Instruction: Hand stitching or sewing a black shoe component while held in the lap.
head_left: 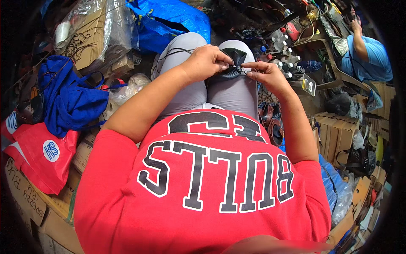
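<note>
On my grey-trousered lap lies a small black piece [231, 58], shaped like part of a shoe, with a ribbed lower edge. My left hand [206, 63] comes at it from the left, thumb and forefinger pinched together at its edge; what sits between those fingertips is too small to make out. A thin dark cord [174, 50] loops over my left knee and passes behind that hand. From the right, my right hand [267, 76] pinches a thin strand [242, 69] beside the piece. The fingertips of both hands are close together but apart.
Bottles with white and red caps [281, 42] crowd beyond my right knee, near a red clog [292, 31]. Another person in a light blue shirt [372, 57] is at the far right. To the left lie a blue cloth bag [69, 97], a red bag [40, 158] and cardboard [25, 190].
</note>
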Available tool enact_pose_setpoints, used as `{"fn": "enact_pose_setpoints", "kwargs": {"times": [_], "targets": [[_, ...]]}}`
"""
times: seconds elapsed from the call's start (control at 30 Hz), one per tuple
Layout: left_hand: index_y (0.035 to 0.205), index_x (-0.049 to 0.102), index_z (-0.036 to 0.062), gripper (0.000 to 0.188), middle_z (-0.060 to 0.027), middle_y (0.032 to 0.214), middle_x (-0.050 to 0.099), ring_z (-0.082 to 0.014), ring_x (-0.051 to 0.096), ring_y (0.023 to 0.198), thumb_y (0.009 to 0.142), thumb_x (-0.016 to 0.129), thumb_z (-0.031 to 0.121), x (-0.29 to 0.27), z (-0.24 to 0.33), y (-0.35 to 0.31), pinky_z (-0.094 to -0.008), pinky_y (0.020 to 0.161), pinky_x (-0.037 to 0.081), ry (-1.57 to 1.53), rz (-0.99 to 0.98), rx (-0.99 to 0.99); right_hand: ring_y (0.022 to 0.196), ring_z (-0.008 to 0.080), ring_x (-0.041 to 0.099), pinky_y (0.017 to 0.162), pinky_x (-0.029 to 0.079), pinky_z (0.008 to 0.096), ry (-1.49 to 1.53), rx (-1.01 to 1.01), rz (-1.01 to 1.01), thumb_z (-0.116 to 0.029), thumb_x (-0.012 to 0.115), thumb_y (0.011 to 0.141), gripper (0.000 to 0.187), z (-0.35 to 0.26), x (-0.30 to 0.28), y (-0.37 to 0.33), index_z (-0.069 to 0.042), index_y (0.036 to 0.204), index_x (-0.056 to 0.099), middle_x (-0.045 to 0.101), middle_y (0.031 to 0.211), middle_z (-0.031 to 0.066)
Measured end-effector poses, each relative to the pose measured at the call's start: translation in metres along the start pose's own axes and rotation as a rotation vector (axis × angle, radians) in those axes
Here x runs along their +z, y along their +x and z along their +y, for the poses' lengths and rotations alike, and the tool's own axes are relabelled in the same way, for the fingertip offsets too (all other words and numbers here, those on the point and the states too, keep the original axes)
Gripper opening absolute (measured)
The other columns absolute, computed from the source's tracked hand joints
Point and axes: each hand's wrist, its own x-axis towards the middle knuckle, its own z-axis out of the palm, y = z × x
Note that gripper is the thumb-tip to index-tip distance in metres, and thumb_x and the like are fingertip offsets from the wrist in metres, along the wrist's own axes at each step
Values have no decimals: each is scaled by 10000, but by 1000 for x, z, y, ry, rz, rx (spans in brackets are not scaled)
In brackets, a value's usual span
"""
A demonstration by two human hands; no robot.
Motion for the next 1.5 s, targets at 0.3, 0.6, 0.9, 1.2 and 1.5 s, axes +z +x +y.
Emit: {"fn": "enact_pose_setpoints", "kwargs": {"times": [0.3, 0.6, 0.9, 1.2, 1.5], "targets": [[851, 648, -2, 97, -29, 786, 631, -67, 553, 707, 789, 645, 72, 21, -17, 11, -212, 648, 453, -338, -42, -229, 784, 42, 522, 738, 431, 197, 128, 18, 2, -92, 645, 812, 282, 4, 5, 7, -34, 1088, 631, 617, 864, -23], [794, 639, 4, 122, -33, 706, 636, -79, 573, 615, 799, 635, 126, 18, -3, 9, -220, 572, 458, -432, 141, -313, 886, 61, 507, 833, 398, 221, 105, -21, -76, -100, 598, 827, 296, -4, -2, 1, -44, 1116, 624, 609, 971, -7], [786, 620, -1, 105, -18, 705, 620, -58, 564, 634, 811, 611, 100, 13, 2, 0, -218, 574, 464, -470, 209, -325, 915, 81, 505, 867, 390, 234, 89, -7, -127, -83, 581, 824, 329, -11, -5, 2, -50, 1150, 612, 604, 1033, 5], [740, 642, 17, 126, -62, 653, 646, -84, 590, 592, 739, 640, 143, 15, -4, 0, -244, 552, 476, -407, 252, -302, 996, 103, 502, 931, 354, 250, 167, 6, -196, -74, 556, 826, 356, -12, -10, 0, -39, 1178, 590, 599, 1106, 31], [961, 650, 7, 173, -10, 820, 622, -66, 551, 755, 808, 634, 85, 7, 0, -7, -220, 706, 446, -561, -8, -290, 909, 81, 517, 872, 387, 232, 175, -3, -163, -105, 613, 805, 364, -1, -11, 3, -37, 1163, 596, 610, 1004, 15]]}}
